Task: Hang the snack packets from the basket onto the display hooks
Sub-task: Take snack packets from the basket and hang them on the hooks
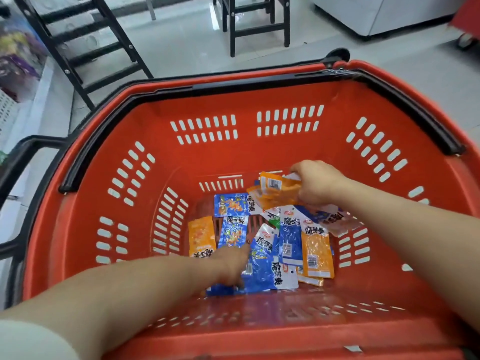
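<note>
A red plastic basket (155, 105) with black handles fills the view. Several blue and orange snack packets lie loose on its bottom. My right hand (318, 181) is deep in the basket at the far side and grips a small bunch of orange packets (278, 193). My left hand (231, 261) reaches in from the near left, its fingers down on a blue packet (262, 271); how they lie is hidden by the back of the hand. An orange packet (201, 236) lies just left of that hand. No display hooks are in view.
The basket stands on a pale tiled floor. A black metal rack frame (85, 48) stands at the far left beside a shelf with purple packs (15, 55). Dark table legs (257, 27) and a white cabinet (384, 14) are further back.
</note>
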Tool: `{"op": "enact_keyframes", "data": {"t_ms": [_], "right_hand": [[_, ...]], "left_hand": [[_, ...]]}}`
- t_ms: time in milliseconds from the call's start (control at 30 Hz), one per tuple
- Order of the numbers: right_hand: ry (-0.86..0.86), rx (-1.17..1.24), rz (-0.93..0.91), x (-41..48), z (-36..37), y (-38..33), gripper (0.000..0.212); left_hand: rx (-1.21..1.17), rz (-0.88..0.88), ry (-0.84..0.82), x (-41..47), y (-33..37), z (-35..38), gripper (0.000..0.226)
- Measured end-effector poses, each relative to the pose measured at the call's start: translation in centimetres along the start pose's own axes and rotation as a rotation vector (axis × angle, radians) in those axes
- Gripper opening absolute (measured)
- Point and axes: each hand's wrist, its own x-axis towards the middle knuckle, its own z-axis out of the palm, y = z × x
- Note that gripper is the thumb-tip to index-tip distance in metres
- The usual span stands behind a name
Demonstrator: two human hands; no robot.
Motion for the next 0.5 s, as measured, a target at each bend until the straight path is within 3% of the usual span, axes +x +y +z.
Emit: {"op": "enact_keyframes", "data": {"t_ms": [233, 400, 500], "right_hand": [[0.011, 0.123, -0.053, -0.1, -1.0, -0.5, 0.041], [0.049, 0.297, -0.065, 0.3, -3.7, -0.6, 0.047], [0.038, 0.543, -0.093, 0.1, -5.8, -1.0, 0.047]], "left_hand": [[0.040, 0.020, 0.026, -1.3, -0.4, -6.2, 0.022], [0.005, 0.093, 0.177, -5.3, -2.1, -13.9, 0.021], [-0.175, 0.110, 0.320, -8.6, -4.1, -16.5, 0.013]]}}
